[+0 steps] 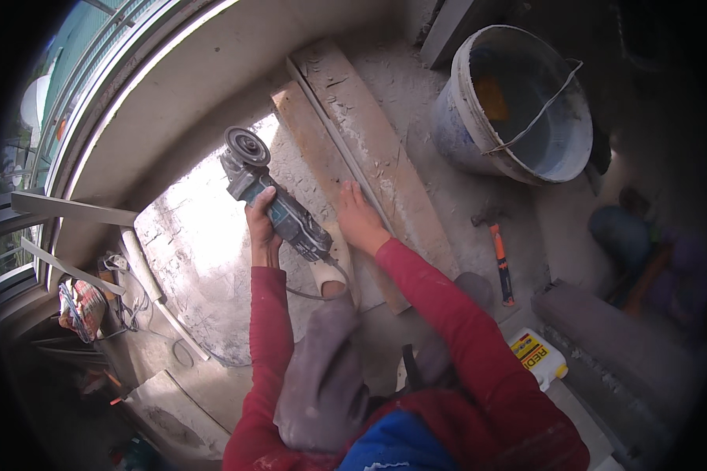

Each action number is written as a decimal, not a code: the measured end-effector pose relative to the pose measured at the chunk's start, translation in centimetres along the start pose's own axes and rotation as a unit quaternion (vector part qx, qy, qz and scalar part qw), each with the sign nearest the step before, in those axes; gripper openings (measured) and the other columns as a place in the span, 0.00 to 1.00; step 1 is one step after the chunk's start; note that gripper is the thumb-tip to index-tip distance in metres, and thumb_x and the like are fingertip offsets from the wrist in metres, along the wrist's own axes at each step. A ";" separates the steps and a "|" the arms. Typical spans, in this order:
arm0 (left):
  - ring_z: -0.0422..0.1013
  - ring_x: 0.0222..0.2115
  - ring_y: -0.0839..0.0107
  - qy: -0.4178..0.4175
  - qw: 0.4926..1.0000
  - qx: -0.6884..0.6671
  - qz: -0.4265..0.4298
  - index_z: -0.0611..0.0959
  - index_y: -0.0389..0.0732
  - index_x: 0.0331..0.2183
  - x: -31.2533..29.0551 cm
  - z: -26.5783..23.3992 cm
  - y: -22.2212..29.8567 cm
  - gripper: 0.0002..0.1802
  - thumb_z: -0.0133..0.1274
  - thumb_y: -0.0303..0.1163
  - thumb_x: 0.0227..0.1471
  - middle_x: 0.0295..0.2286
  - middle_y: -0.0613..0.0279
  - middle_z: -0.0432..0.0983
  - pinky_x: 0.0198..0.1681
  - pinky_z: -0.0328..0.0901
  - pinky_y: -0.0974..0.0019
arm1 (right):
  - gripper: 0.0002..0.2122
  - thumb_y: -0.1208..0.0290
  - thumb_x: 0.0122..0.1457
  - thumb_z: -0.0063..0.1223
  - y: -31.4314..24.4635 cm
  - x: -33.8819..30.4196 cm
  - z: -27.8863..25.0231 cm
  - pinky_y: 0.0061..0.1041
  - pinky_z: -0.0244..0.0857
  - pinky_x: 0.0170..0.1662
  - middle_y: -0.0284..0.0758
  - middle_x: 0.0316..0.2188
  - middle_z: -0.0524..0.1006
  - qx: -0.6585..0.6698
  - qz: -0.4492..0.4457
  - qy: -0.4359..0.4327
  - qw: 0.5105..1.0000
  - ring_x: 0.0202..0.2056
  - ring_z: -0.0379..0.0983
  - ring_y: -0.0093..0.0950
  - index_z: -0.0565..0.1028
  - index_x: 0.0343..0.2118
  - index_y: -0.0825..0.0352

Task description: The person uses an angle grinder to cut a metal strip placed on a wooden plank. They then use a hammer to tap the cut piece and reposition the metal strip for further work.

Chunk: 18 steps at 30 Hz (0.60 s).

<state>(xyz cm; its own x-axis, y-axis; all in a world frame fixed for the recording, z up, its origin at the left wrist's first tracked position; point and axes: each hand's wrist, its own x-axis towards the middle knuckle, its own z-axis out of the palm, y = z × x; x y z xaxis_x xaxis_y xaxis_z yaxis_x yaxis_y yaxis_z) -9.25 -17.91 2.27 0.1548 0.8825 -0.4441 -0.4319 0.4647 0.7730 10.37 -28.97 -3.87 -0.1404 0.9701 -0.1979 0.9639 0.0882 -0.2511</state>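
Note:
My left hand (262, 220) is wrapped round the body of an angle grinder (292, 223). The grinder is raised, its round disc toward the window side and its cord trailing back near my knee. My right hand (361, 218) lies with fingers stretched out on a narrow wooden board (309, 128), beside a thin long strip (334, 135). The strip lies between that board and a wider dusty plank (377, 149). The disc is apart from both boards. Under the grinder, a large pale sheet (188, 228) lies in bright sunlight.
A white bucket (457, 118) with a wire handle, greyish liquid and something orange inside stands at far right. A hammer (500, 263) with an orange and black handle lies nearer. Also around: a white-yellow container (539, 359), a grey beam (605, 330), a white pipe (151, 275), and tangled cables (133, 302).

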 end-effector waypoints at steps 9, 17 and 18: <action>0.81 0.27 0.61 -0.001 1.000 0.012 -0.017 0.80 0.30 0.39 0.2 0.5 -0.8 0.19 0.59 0.38 0.54 0.29 0.49 0.81 0.32 0.79 0.60 | 0.25 0.76 0.62 0.46 0.1 -0.3 -0.3 0.42 0.60 0.66 0.60 0.65 0.61 0.029 -0.001 0.030 0.999 0.68 0.56 0.54 0.63 0.60 0.86; 0.80 0.27 0.61 0.000 0.999 0.001 -0.033 0.80 0.31 0.39 -0.4 0.2 -0.9 0.19 0.60 0.38 0.54 0.29 0.50 0.81 0.32 0.79 0.60 | 0.20 0.77 0.59 0.49 0.7 -1.6 -1.4 0.40 0.62 0.64 0.55 0.59 0.68 0.057 -0.022 0.088 0.994 0.63 0.63 0.48 0.70 0.54 0.80; 0.80 0.27 0.61 0.001 0.999 0.001 -0.033 0.80 0.30 0.39 -0.6 0.2 -1.0 0.19 0.60 0.38 0.54 0.29 0.50 0.81 0.33 0.79 0.60 | 0.19 0.77 0.59 0.50 0.8 -2.2 -1.7 0.40 0.63 0.63 0.53 0.58 0.70 0.060 -0.022 0.096 0.993 0.61 0.65 0.47 0.71 0.53 0.79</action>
<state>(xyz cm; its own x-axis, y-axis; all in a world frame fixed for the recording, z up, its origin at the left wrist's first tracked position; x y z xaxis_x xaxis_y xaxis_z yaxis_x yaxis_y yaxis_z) -8.73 -18.90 1.82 0.1807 0.8502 -0.4945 -0.4190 0.5214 0.7434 11.83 -30.62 -2.08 -0.1243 0.9922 -0.0022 0.9225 0.1147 -0.3685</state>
